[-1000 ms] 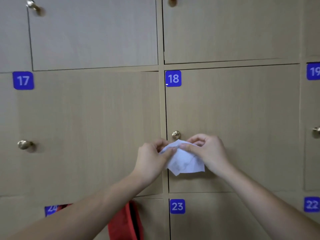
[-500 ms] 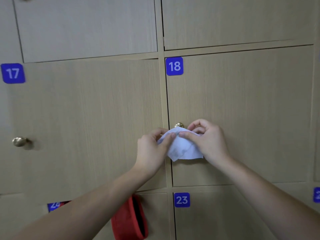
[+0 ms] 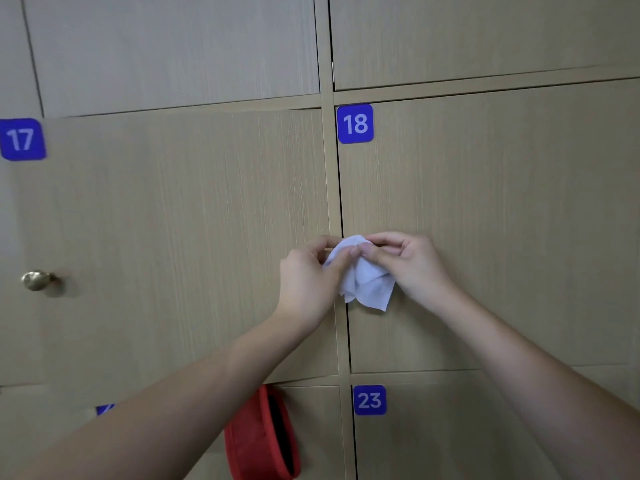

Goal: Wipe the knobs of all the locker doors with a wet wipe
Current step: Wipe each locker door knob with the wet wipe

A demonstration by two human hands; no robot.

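Together — two hands (image 3: 360, 268), one wipe (image 3: 367, 285)

Locker room: numbered wooden locker doors (image 3: 485, 220)

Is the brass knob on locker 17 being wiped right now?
No, both hands pinch the white wet wipe at locker 18; that knob sits untouched.

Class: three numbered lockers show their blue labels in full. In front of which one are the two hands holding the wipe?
Locker 18: both hands pinch the wet wipe at its left edge. Lockers 17 and 23 have no hands before them.
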